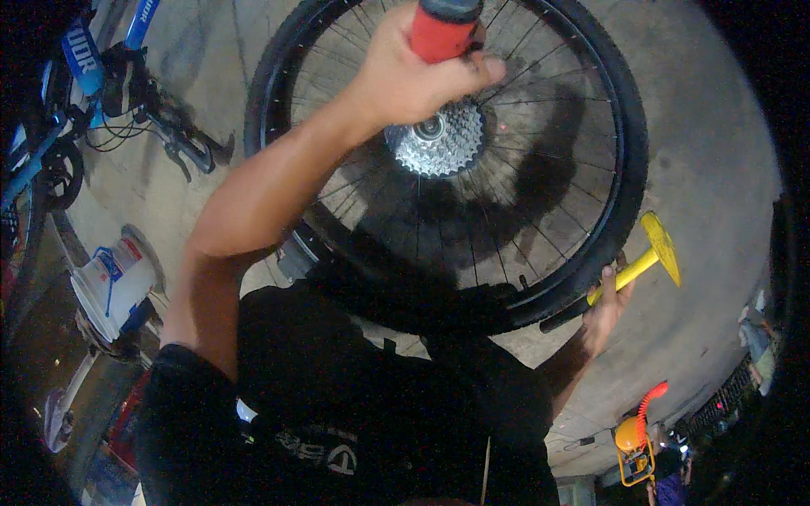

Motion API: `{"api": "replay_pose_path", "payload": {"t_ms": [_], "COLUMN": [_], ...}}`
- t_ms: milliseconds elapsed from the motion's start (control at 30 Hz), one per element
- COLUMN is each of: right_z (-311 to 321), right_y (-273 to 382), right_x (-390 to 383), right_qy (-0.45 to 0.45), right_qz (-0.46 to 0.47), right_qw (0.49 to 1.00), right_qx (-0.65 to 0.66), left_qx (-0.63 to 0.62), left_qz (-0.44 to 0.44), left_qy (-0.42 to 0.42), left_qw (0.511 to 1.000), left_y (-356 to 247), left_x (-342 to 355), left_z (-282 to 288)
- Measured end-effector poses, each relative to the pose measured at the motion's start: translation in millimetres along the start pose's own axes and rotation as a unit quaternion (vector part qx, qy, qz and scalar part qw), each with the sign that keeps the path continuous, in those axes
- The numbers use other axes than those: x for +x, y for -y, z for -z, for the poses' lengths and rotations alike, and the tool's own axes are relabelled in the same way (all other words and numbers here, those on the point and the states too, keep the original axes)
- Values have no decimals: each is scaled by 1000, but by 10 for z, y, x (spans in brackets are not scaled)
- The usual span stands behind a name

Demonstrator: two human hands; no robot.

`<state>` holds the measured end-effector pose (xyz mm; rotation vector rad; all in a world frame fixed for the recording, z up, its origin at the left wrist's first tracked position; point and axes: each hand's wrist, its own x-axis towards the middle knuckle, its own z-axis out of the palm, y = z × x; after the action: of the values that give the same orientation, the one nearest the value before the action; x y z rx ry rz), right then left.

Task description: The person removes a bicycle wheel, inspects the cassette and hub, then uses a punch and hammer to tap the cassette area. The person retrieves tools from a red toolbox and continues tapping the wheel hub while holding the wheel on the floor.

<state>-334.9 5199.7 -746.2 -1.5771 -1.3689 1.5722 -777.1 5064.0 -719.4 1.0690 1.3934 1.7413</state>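
Observation:
A bicycle wheel with a black tyre (631, 169) is in front of me, its silver cassette (456, 156) facing up toward me. Above the cassette, my left hand (418, 80) is closed around a red cylinder with a dark end (440, 35); its exact kind is not clear. Down at the tyre's lower right edge, my right hand (606, 314) grips a hammer (634, 271) with a yellow head and a yellow and black handle. The hammer's head points away from me, to the right of the tyre. My torso overlaps the near part of the wheel.
A blue bicycle frame (83, 55) with a rear derailleur (194, 152) is at the far left. Below it sits a white bucket (118, 287). At the lower right are a yellow-orange machine (631, 438) and a red coiled hose (650, 396). Grey concrete floor (700, 152) surrounds the wheel.

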Motion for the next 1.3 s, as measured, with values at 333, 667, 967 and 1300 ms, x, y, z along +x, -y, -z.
{"api": "replay_pose_path", "payload": {"t_ms": [333, 667, 967, 1300], "right_z": [-101, -76, -51, 4], "right_y": [2, -10, -38, -111], "right_x": [-47, -23, -19, 7], "right_qy": [-12, -12, -1, -4], "right_qz": [16, 17, 27, 41], "right_qw": [1000, 1000, 999, 999], "right_qx": [6, -10, -22, -17], "left_qx": [128, 143, 244, 293], "left_qz": [-17, -39, -159, -117], "left_qy": [17, -8, 37, 148], "left_qw": [991, 989, 956, 937], "left_y": [-138, -192, -169, -82], "left_x": [-116, -131, -163, -272], "left_z": [-89, -181, -374, -693]}}
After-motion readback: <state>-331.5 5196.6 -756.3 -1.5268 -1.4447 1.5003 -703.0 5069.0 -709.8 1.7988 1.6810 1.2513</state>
